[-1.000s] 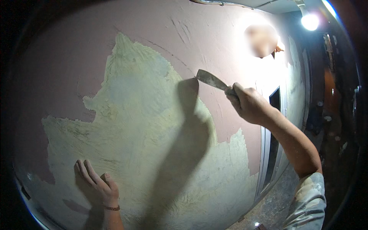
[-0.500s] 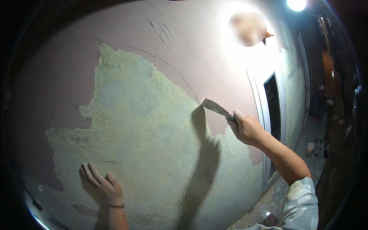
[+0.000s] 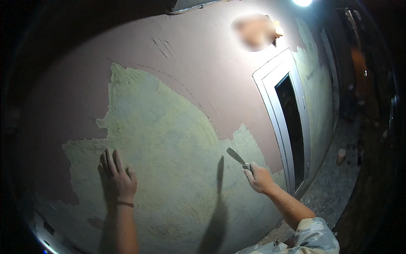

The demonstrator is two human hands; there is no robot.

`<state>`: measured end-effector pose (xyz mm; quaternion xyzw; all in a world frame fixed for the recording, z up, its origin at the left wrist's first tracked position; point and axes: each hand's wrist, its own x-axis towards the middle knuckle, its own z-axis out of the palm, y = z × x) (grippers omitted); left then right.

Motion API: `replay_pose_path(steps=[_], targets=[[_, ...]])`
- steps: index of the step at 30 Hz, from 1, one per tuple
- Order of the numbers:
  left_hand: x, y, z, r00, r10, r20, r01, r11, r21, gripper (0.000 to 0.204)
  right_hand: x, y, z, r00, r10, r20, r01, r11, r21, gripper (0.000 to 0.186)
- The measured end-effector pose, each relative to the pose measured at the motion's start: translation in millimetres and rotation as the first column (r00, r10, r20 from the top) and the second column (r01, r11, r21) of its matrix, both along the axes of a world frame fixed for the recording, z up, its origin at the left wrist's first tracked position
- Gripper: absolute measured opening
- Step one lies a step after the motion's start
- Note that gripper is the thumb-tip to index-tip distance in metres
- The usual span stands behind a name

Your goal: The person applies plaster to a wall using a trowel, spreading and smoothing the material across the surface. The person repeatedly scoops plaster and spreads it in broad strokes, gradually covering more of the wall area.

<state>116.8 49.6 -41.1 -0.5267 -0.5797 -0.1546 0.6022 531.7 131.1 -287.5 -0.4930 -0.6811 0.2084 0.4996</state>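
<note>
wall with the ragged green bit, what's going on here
A person works at a wall with both hands. The right hand grips a scraper, its blade over the pale green area just below an edge of the pink coating; judging by its separate shadow, the tip seems off the surface. The left hand holds nothing and is spread on or close to the green area, further left.

pale-green ragged-edged wall patch matt, rough; mauve wall smoother; grey scraper blade dull metal; mottled pale sleeve creased cloth
</note>
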Motion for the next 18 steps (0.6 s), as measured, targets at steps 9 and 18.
replay_pose_path(steps=[9,18], targets=[[27,33,84,0.982,-0.033,-0.188,0.062,0.987,0.150,0.069,-69,-21,4,0.980,-0.020,-0.198,0.093,0.924,0.371,0.051],[30,32,86,0.964,-0.102,-0.245,0.149,0.972,0.183,0.066,-79,-29,13,0.958,-0.193,-0.213,0.274,0.840,0.469,0.047]])
